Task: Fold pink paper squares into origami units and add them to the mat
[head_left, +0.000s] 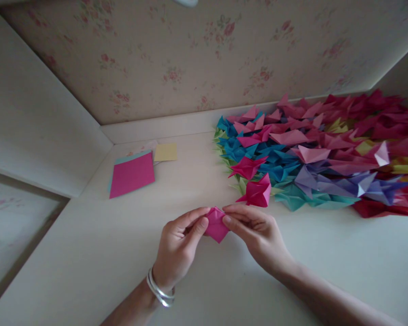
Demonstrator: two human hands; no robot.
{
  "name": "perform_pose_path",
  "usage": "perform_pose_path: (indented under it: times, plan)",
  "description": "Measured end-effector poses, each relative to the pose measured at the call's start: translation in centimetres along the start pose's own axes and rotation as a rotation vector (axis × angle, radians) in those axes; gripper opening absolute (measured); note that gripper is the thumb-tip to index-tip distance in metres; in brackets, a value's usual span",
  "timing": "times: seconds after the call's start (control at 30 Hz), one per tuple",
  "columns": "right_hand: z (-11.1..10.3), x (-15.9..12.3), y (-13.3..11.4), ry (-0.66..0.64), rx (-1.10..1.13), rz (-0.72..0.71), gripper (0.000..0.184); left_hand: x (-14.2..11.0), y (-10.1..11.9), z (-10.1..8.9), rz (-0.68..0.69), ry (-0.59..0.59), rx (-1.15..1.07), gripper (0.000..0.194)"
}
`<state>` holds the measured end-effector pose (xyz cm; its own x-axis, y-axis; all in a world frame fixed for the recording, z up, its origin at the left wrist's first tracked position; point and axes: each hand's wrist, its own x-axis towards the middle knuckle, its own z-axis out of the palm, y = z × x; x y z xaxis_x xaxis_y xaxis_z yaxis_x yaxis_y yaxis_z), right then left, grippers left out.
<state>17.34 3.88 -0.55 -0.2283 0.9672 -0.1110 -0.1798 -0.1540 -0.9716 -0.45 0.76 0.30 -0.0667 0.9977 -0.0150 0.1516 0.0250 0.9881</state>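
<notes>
A small folded piece of pink origami paper (218, 230) is held between both hands above the white table (197, 285), one corner pointing down toward me. My left hand (182, 242) pinches its left edge between thumb and fingers; silver bangles (160, 290) circle that wrist. On the other edge, my right hand (258, 235) grips the paper the same way, thumb on top. Just beyond the right hand lies a pink folded crane (258, 191), with another pink crane (247, 167) behind it. The undersides of the paper and several fingertips are hidden.
Many folded paper cranes (313, 154) in pink, blue, purple and other colours cover the table's back right. At the left rest a stack of square sheets with magenta paper on top (132, 175) and a yellow pad (166, 152). A floral wall (177, 59) bounds the back.
</notes>
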Motion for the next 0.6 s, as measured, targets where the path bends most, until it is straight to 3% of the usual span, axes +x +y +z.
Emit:
perform_pose_path:
  times: [0.2, 0.33, 0.6]
  plan:
    - [-0.01, 0.30, -0.03, 0.003, -0.164, -0.029, 0.015, -0.02, 0.53, 0.11, 0.155, -0.093, 0.263, 0.031]
    - [-0.02, 0.43, 0.08, -0.008, -0.229, -0.051, 0.015, 0.05, 0.59, 0.16, 0.234, -0.133, 0.285, 0.034]
    - [0.37, 0.16, 0.27, -0.020, -0.138, -0.004, 0.015, 0.00, 0.27, 0.68, 0.331, -0.053, 0.323, 0.025]
